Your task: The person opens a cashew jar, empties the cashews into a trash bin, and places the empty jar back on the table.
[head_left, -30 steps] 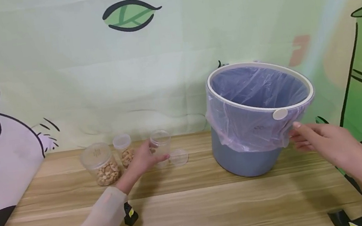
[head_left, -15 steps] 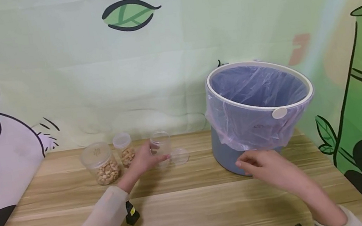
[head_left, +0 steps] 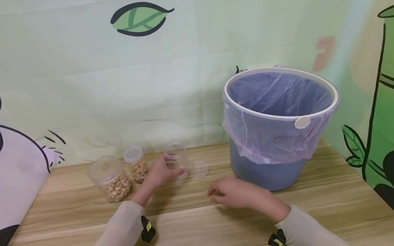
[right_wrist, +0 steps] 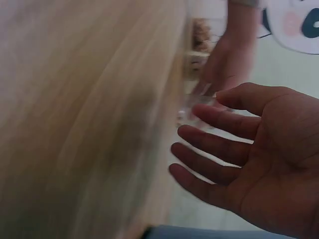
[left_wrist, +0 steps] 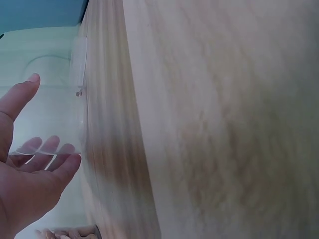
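Observation:
My left hand [head_left: 160,172] holds an empty clear jar [head_left: 175,150] that stands upright without a lid. In the left wrist view, the thumb and fingers curl around the jar's transparent wall. A flat, clear round lid [head_left: 199,169] lies on the table just right of the jar. Over the table, in front of the bin [head_left: 271,173], is my right hand [head_left: 237,192]. It holds nothing, and its fingers [right_wrist: 214,144] are spread and slightly bent in the right wrist view.
Left of the left hand stand a large clear jar [head_left: 109,180] and a smaller jar [head_left: 136,164], both lidded and partly filled with nuts. The blue-grey bin has a white rim and a translucent bag [head_left: 274,142] folded over it. A printed cloth [head_left: 176,80] hangs behind the wooden table [head_left: 193,239].
My right hand has left the bag at the bin's right side and swung left past the bin's front. The left hand stays at the jar, while the lid has shifted slightly right.

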{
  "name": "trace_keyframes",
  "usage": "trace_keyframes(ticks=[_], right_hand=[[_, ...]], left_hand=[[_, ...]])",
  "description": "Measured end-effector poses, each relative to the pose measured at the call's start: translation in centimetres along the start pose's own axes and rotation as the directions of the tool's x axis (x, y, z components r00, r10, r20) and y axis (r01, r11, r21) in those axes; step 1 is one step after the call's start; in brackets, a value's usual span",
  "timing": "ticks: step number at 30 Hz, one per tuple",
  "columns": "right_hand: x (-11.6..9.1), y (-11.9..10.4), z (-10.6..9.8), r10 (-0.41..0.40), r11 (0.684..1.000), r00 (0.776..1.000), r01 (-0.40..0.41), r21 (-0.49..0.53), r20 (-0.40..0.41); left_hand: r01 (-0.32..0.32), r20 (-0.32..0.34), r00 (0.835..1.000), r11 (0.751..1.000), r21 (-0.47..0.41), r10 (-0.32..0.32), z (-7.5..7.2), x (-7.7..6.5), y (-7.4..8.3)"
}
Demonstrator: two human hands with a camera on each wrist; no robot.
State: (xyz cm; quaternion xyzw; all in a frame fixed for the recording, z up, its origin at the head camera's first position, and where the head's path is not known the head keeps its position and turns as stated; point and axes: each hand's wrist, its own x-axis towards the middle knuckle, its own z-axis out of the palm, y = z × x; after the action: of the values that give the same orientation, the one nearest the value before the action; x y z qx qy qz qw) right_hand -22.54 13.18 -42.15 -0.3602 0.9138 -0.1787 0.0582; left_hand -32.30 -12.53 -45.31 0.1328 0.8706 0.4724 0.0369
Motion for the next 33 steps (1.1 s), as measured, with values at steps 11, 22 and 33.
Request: trace_keyframes(ticks=[11,22,33], right_hand=[[2.1,0.2,1.1,-0.025,0.999,0.999,0.024,-0.033,-0.025],[2.8,-0.2,1.0,-0.045,0.999,0.998,0.044,-0.021,-0.043],[3.5,-0.8,0.3,-0.022,1.0,0.997,0.021,-0.013,-0.075]], left_hand=[[-0.023,0.019,1.0,1.0,-0.016,0.024,0.3,-0.2,-0.4],[0.003,0.017,1.0,0.993,0.114,-0.005,-1.4,-2.7,0.8],[-0.008,-0.03,0.999,0.988,0.155,0.013,-3.6,-7.0,2.0]])
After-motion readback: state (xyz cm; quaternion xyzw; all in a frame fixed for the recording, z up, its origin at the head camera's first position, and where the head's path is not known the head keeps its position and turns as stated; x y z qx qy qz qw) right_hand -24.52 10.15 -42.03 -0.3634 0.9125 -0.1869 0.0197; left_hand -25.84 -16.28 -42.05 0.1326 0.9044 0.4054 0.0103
